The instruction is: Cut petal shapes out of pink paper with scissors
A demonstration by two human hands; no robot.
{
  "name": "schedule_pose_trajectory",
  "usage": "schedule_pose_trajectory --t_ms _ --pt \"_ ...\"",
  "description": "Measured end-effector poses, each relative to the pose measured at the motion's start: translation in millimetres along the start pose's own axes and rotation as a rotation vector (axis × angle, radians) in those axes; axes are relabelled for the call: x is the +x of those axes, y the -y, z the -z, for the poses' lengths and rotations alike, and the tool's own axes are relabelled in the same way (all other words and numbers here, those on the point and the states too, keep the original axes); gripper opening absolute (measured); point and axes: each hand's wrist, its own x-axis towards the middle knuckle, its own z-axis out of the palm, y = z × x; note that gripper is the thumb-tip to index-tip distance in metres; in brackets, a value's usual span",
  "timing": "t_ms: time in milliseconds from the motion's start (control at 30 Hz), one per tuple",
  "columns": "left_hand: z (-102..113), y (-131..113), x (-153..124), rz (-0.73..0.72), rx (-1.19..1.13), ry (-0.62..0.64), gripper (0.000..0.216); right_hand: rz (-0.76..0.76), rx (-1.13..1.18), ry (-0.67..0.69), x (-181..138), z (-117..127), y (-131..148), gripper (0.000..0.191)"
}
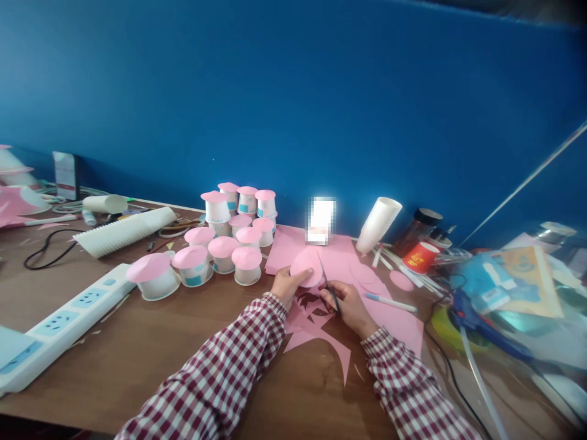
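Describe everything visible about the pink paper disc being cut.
The pink paper disc is a flat, roughly round piece of thin matte paper, held nearly upright above the table. The left hand pinches its lower left edge; the scissors in the right hand meet its right edge. Pink paper offcuts lie beneath.

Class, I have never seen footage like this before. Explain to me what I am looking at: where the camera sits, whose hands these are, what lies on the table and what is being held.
There is one picture, taken by a camera worn on a person's head, looking forward and down. The arms in red-and-white checked sleeves are that person's own. The left hand holds a round pink paper disc. The right hand holds small dark scissors, blades at the disc's edge. Beneath lie a pink paper sheet and cut pink scraps on the brown wooden table. To the left stand white paper cups topped with pink discs, a lying stack of white cups and a white power strip. To the right lies a blue glue gun.
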Motion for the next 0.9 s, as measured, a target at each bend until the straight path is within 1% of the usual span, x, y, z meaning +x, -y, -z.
schedule_pose_trajectory --t_ms 267,467,700,900 --pt "-0.4 1.9 1.2 -0.031 0.0 -0.018 0.039 -0.024 0.071 0.004 0.1 -0.6 -0.3 0.032" --pt "0.8 2.9 2.5 -0.05 0.016 -0.032 0.039 -0.017 0.049 0.005 -0.4 -0.4 1.6 0.032" --pt "0.7 4.1 3.6 -0.046 -0.003 -0.052 0.039 -0.033 0.085 0.019 -0.5 -0.4 0.8 0.032" --pt "2.6 6.5 5.0 -0.061 0.022 -0.036 0.038 -0.016 0.062 0.007 0.1 -0.6 -1.1 0.029"
